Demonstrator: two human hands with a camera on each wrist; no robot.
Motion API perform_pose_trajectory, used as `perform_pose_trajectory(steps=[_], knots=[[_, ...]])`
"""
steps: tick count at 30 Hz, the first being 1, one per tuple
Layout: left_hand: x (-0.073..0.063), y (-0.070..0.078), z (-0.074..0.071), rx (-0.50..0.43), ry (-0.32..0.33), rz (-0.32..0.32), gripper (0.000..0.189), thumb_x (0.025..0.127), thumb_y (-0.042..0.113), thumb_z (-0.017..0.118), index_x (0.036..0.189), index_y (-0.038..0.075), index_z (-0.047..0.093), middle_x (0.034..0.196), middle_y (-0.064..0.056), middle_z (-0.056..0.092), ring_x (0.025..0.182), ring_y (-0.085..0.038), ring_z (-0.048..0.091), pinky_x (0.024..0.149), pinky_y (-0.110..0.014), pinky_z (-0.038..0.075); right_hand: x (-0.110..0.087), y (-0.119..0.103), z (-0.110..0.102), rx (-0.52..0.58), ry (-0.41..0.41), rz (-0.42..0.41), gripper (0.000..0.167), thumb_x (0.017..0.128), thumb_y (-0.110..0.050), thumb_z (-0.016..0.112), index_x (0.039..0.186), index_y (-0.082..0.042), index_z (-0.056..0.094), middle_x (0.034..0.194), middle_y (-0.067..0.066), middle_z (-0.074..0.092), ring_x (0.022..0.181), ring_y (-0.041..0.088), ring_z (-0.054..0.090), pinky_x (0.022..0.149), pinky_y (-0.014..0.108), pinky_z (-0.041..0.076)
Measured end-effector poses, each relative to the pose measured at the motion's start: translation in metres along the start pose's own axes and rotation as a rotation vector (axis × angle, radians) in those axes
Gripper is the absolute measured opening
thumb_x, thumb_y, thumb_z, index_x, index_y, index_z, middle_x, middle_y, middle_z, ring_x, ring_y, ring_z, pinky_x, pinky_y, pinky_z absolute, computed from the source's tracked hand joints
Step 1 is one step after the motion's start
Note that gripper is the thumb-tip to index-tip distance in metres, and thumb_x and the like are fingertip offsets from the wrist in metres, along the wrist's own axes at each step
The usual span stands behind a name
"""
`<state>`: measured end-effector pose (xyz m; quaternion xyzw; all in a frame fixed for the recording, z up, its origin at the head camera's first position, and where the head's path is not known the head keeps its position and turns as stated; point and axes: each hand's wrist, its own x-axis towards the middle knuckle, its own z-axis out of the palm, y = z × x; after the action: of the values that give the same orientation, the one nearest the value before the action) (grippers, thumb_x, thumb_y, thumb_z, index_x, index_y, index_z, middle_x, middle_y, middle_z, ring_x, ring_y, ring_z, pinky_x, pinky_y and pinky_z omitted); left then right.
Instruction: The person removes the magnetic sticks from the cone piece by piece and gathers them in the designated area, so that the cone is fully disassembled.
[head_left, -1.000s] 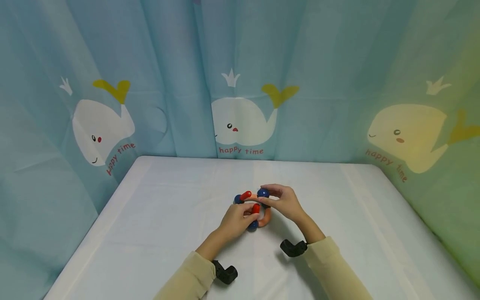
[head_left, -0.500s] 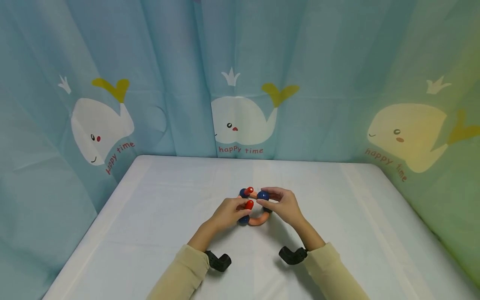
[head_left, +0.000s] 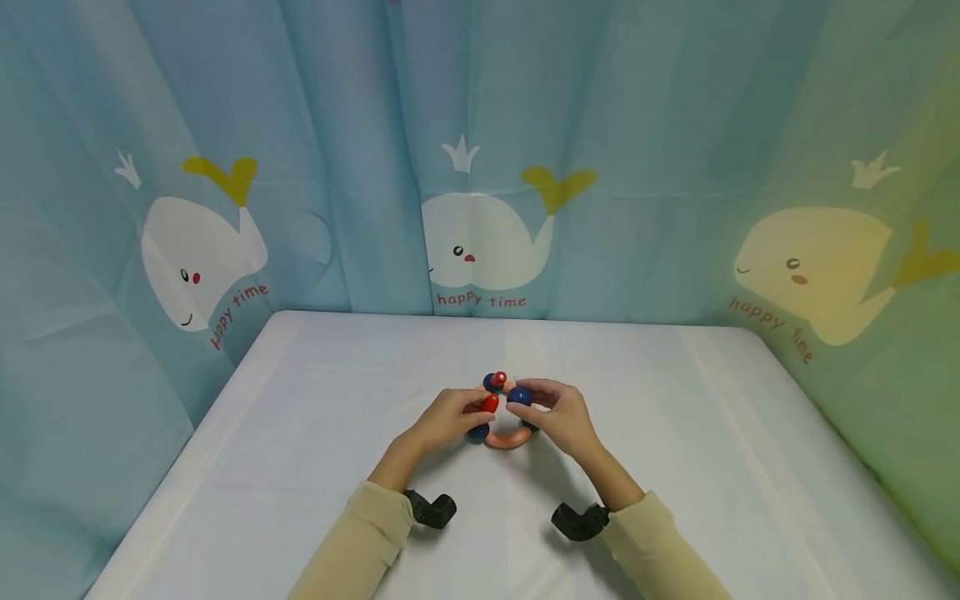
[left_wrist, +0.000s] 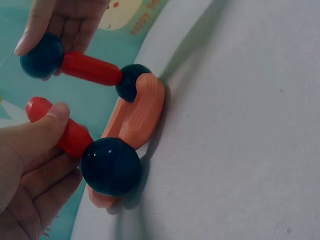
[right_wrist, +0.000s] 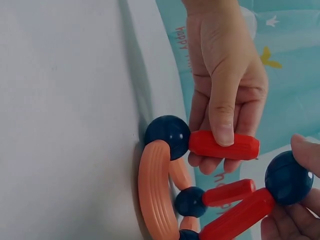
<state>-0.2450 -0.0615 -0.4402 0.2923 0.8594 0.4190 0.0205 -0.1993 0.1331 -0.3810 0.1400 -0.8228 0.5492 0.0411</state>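
Observation:
A ring of curved orange rods [head_left: 508, 439] joined by blue balls lies at mid-table, with red rods standing up from the balls. My left hand [head_left: 446, 417] pinches one red rod [left_wrist: 75, 137] between thumb and fingers; its lower end meets a blue ball [right_wrist: 168, 136] of the ring. On the ring's other side, my right hand [head_left: 562, 421] holds a blue ball [right_wrist: 288, 178] that tops another red rod [left_wrist: 92, 69]. The far red rod [right_wrist: 230, 192] stands on its ball with no hand on it. In the head view, my right fingers hide part of the ring.
A white cloth covers the table [head_left: 315, 467]. Behind it hangs a blue curtain [head_left: 360, 125] printed with whales. Black wrist devices, one on the left wrist [head_left: 432, 510] and one on the right wrist [head_left: 579, 523], stick out inward over the table.
The ring has turned clockwise in the head view. My left hand has moved left and away with its red rod, the far rod has shifted right, and my right hand has come slightly nearer.

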Motion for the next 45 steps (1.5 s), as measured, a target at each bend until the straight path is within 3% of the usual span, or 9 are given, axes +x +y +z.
perform_pose_trajectory(steps=[10,13,18,23,27,31,37,41,45], knots=[[-0.003,0.003,0.0,0.012,0.035,-0.016,0.032,0.088,0.015,0.064,0.116,0.001,0.061,0.101,-0.007,0.065,0.092,-0.017,0.061,0.08,-0.028,0.049,-0.004,-0.007,0.0,-0.02,0.051,-0.012,0.035,0.078,-0.003,0.072,0.108,0.011,0.061,0.105,0.023,0.062,0.096,0.034,0.06,0.085,0.045,0.045],[-0.006,0.009,0.0,0.012,0.11,-0.032,0.038,0.087,0.018,0.065,0.12,0.001,0.059,0.108,-0.008,0.064,0.1,-0.019,0.06,0.086,-0.032,0.046,-0.003,-0.007,0.001,-0.018,0.064,-0.002,0.036,0.078,-0.003,0.071,0.109,0.013,0.06,0.105,0.024,0.062,0.096,0.035,0.06,0.085,0.045,0.046],[-0.011,0.031,0.004,0.039,0.335,-0.045,0.041,0.083,0.021,0.069,0.12,0.006,0.061,0.113,-0.005,0.063,0.108,-0.018,0.055,0.091,-0.036,0.043,-0.002,-0.007,0.002,-0.007,0.094,0.018,0.036,0.078,-0.002,0.071,0.109,0.013,0.06,0.104,0.024,0.062,0.095,0.035,0.06,0.084,0.044,0.047],[-0.021,0.059,0.022,-0.15,0.496,-0.048,0.035,0.082,0.015,0.07,0.113,0.001,0.064,0.109,-0.006,0.064,0.103,-0.017,0.059,0.086,-0.036,0.046,-0.002,-0.005,0.002,-0.005,0.115,0.02,0.036,0.078,-0.002,0.071,0.109,0.013,0.06,0.103,0.025,0.062,0.094,0.035,0.06,0.084,0.042,0.047],[-0.025,0.07,0.042,-0.358,0.51,-0.13,0.036,0.082,0.013,0.069,0.113,-0.004,0.062,0.112,-0.01,0.063,0.101,-0.02,0.06,0.079,-0.033,0.05,-0.002,-0.004,0.001,0.0,0.133,0.012,0.036,0.078,-0.003,0.072,0.108,0.013,0.061,0.102,0.024,0.063,0.093,0.035,0.061,0.082,0.04,0.048],[-0.019,0.069,0.06,-0.452,0.51,-0.169,0.038,0.082,0.008,0.069,0.115,-0.008,0.06,0.122,-0.019,0.054,0.102,-0.027,0.059,0.076,-0.029,0.05,-0.001,-0.003,0.0,0.009,0.143,0.0,0.035,0.078,-0.004,0.072,0.107,0.012,0.062,0.099,0.024,0.064,0.092,0.035,0.061,0.08,0.039,0.049],[-0.001,0.061,0.079,-0.352,0.577,-0.139,0.032,0.084,0.006,0.066,0.115,-0.001,0.063,0.112,-0.013,0.062,0.102,-0.02,0.059,0.081,-0.03,0.048,0.0,0.002,-0.001,0.023,0.137,-0.011,0.036,0.078,-0.005,0.072,0.108,0.013,0.061,0.099,0.024,0.064,0.091,0.034,0.062,0.079,0.038,0.05],[0.009,0.055,0.09,-0.338,0.638,-0.148,0.026,0.085,0.005,0.065,0.111,0.001,0.065,0.103,-0.006,0.066,0.098,-0.013,0.06,0.08,-0.027,0.048,0.006,0.023,0.0,0.038,0.145,-0.015,0.04,0.078,-0.011,0.074,0.109,0.011,0.062,0.099,0.021,0.065,0.09,0.029,0.063,0.076,0.032,0.051],[0.015,0.051,0.097,-0.283,0.715,-0.137,0.022,0.083,0.003,0.066,0.105,0.001,0.067,0.097,-0.005,0.068,0.093,-0.013,0.062,0.079,-0.027,0.049,0.004,0.017,0.001,0.055,0.14,-0.008,0.039,0.078,-0.009,0.073,0.109,0.012,0.061,0.099,0.023,0.064,0.09,0.032,0.062,0.074,0.027,0.051]])
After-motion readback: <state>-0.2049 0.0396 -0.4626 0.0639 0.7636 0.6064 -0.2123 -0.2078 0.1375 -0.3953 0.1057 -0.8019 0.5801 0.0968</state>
